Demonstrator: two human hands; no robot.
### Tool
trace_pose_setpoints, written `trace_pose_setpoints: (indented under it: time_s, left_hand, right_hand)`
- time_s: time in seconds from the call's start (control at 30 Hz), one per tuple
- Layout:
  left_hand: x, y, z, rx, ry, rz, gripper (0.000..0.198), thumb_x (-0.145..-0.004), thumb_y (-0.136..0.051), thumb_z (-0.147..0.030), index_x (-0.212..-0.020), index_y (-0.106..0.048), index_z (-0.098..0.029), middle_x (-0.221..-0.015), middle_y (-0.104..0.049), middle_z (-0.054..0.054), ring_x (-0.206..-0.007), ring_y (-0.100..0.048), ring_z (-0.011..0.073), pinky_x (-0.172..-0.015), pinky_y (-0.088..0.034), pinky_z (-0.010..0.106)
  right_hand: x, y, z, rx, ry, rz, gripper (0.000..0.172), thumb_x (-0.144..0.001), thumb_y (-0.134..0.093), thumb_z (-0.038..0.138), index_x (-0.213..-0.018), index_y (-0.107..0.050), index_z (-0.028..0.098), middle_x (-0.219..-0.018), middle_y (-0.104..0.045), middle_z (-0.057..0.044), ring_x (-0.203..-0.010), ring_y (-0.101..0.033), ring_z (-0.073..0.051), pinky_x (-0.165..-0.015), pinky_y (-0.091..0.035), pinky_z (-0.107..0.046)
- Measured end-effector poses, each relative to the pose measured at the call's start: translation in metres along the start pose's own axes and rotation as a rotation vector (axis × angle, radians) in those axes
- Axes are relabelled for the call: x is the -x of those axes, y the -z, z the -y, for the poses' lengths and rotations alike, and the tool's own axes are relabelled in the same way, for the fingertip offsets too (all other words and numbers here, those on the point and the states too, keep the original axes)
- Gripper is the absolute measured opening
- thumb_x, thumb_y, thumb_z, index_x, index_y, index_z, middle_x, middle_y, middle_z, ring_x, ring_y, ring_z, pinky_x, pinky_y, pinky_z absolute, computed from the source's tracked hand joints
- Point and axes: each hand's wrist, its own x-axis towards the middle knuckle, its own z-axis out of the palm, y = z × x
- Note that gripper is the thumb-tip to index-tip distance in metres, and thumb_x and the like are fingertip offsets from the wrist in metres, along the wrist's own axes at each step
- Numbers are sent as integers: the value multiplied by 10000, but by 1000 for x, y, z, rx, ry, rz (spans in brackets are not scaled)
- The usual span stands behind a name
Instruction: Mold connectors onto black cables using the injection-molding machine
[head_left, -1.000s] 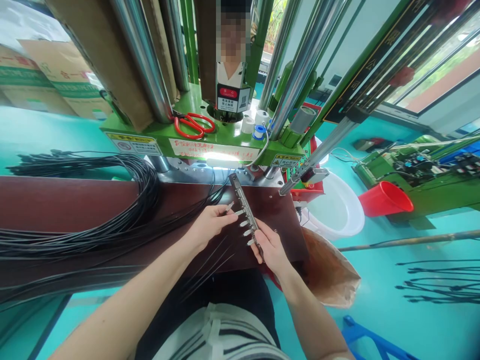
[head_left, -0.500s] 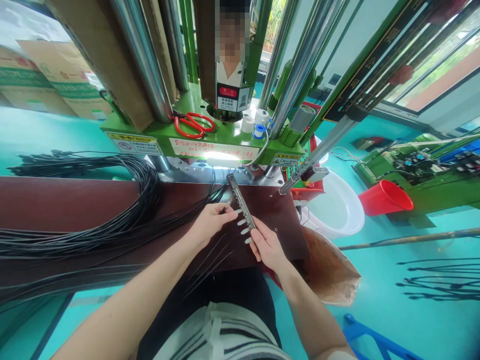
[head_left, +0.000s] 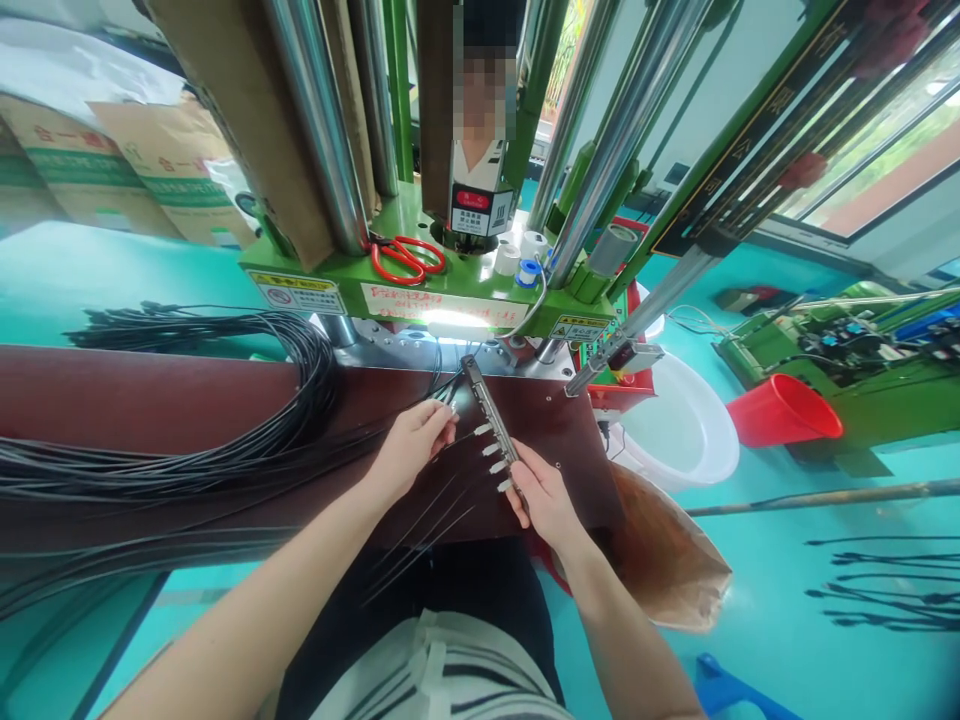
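Note:
In my right hand (head_left: 541,490) is the lower end of a long, narrow metal strip-shaped holder (head_left: 489,408), tilted with its far end toward the press. Several pale cable connectors (head_left: 491,450) stick out from its left side, and thin black cables trail from them toward my lap. My left hand (head_left: 424,435) is closed in a pinch just left of the holder, apart from it. A cable end with a small light tip (head_left: 451,398) shows at its fingertips; the fingers partly hide it.
A green press (head_left: 352,270) stands ahead, with red-handled scissors (head_left: 407,262) and tape rolls (head_left: 529,272) on its ledge. A thick coil of black cables (head_left: 300,400) lies left on the brown table (head_left: 150,390). At right are a white tub (head_left: 720,430) and a red bucket (head_left: 787,410).
My left hand has drawn back left from the connectors on the holder, leaving a gap. My right hand keeps its hold on the holder. The view has shifted slightly.

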Motion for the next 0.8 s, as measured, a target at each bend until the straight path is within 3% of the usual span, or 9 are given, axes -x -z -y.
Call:
trace_pose_setpoints:
  time_s: [0.1, 0.27, 0.5, 0.8]
  left_hand:
    - [3, -4, -1, -51, -9, 17, 300, -715, -558, -440, -662, -528, -146, -519, -423, -50, -439, -336, 42, -403, -245, 166]
    - [1, -10, -5, -23, 36, 48, 346, -675, -598, -451, -588, -455, -149, -492, -395, -61, -414, -299, 31, -394, -201, 170]
    - [-1, -11, -10, 3, 90, 90, 319, -650, -607, -434, -615, -512, -131, -463, -384, -66, -399, -280, 28, -385, -165, 177]
    - [-6, -7, -4, -177, -68, 33, 290, -693, -564, -405, -587, -495, -143, -475, -410, -51, -439, -310, 51, -419, -234, 190]
  right_hand:
    - [0, 1, 1, 6, 0, 24, 427, -879, -427, 392, -1253, -447, 185, -465, -429, 65, -333, -346, -49, -329, -267, -169]
    - [1, 3, 2, 11, 1, 55, 435, -883, -425, 391, -1267, -435, 186, -473, -428, 65, -337, -345, -44, -330, -279, -164]
    - [1, 5, -1, 16, 12, 69, 431, -888, -420, 385, -1273, -428, 191, -487, -417, 68, -342, -341, -38, -328, -283, -157]
    - [1, -3, 6, 175, 30, 59, 489, -884, -403, 400, -1313, -385, 165, -445, -392, 78, -346, -344, -49, -349, -307, -176]
